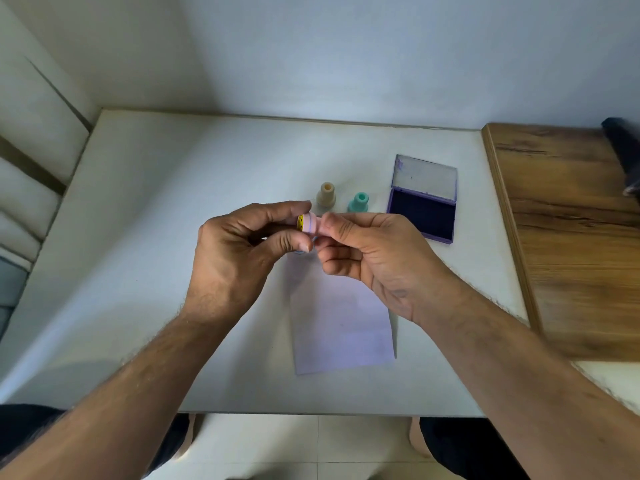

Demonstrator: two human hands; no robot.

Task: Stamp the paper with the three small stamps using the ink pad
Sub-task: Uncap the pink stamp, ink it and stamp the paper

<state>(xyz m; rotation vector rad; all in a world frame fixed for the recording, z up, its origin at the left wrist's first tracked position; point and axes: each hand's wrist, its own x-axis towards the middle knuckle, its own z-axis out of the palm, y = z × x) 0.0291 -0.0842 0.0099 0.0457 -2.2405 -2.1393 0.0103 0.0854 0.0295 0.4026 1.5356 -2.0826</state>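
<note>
A small pink stamp (309,224) lies sideways in the air between both hands, above the top edge of the white paper (341,327). My left hand (242,251) pinches its cap end, which shows a yellow face, and my right hand (370,258) pinches the other end. Behind the hands a beige stamp (326,194) and a teal stamp (358,202) stand upright on the table. The purple ink pad (424,211) lies open to their right, its lid folded back. Part of the paper is hidden by my hands.
The white table (173,237) meets a wall at the back. A wooden board (571,220) adjoins it on the right, with a dark object (623,147) at its far edge. A cushioned seat (20,188) stands at the left.
</note>
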